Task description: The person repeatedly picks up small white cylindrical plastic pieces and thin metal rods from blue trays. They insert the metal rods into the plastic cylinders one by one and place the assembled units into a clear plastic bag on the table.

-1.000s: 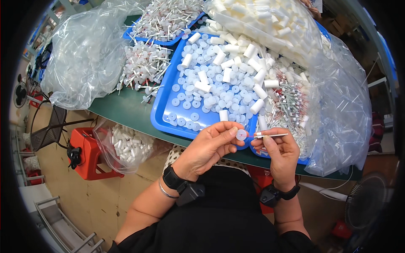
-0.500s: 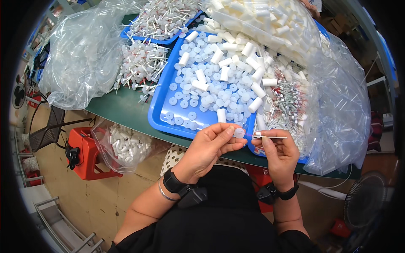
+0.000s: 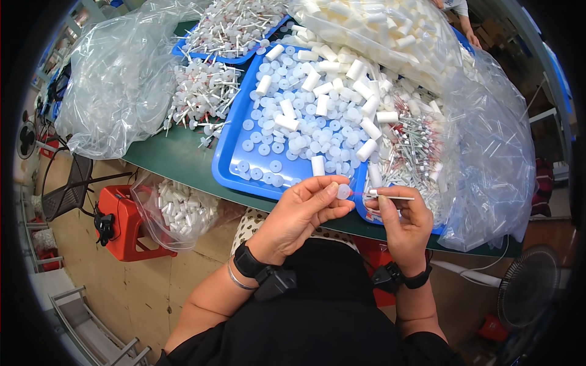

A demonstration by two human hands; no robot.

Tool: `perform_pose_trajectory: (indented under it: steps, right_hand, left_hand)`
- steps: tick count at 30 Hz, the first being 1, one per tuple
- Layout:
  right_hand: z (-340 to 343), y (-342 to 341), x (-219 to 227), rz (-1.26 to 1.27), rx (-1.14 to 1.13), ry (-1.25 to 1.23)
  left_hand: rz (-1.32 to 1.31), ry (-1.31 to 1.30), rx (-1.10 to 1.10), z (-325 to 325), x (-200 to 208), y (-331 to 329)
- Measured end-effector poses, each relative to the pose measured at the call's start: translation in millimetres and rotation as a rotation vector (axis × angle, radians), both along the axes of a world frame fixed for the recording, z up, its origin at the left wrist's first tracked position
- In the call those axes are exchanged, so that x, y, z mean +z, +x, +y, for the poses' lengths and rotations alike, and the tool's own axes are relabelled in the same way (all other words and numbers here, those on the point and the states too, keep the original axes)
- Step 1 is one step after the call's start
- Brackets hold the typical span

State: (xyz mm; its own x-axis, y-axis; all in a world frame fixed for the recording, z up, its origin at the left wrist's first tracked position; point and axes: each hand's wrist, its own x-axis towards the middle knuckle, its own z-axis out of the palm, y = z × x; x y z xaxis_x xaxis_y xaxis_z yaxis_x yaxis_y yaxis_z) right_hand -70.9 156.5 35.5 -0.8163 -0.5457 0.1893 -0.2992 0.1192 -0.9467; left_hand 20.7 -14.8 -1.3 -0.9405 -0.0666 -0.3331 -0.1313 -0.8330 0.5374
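Note:
Between thumb and fingers of my left hand is a translucent white plastic disc, its flat face turned up. My right hand pinches a thin white stick lying roughly level, with a fine pinkish tip pointing at the disc. The tip reaches close to the disc's edge; whether it touches I cannot tell. Both hands are over the near edge of a blue tray holding many such discs and several white cylinders. Right of it, a second blue tray holds thin sticks with red ends.
Stick-and-disc pieces are heaped on the green table, with more in a far blue tray. Clear plastic bags flank the trays. A bag of white cylinders lies behind. Another person's arm shows at far right.
My hands keep almost the same pose, and the stick's pinkish tip shows more plainly beside the disc. At the far right, the other person's arm has come into view.

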Motion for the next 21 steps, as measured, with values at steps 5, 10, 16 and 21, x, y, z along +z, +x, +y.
perform_pose_trajectory:
  steps: [5, 10, 16, 21]
  right_hand:
    - [-0.4, 2.3, 0.2, -0.016, -0.006, -0.025]
    - [0.6, -3.1, 1.0, 0.348, 0.131, 0.027]
    - [1.8, -7.9, 5.0, 0.487, 0.162, 0.094]
    - [-4.1, -5.2, 10.0, 0.699, 0.263, 0.111]
  left_hand:
    - [-0.009, 0.012, -0.044, 0.5, 0.9, 0.7]
    - [-0.005, 0.019, -0.048, 1.7, -0.6, -0.1]
    - [-0.028, 0.071, -0.030, 1.4, -5.3, -0.4]
    - [-0.015, 0.067, -0.055, 4.1, -5.5, -1.5]
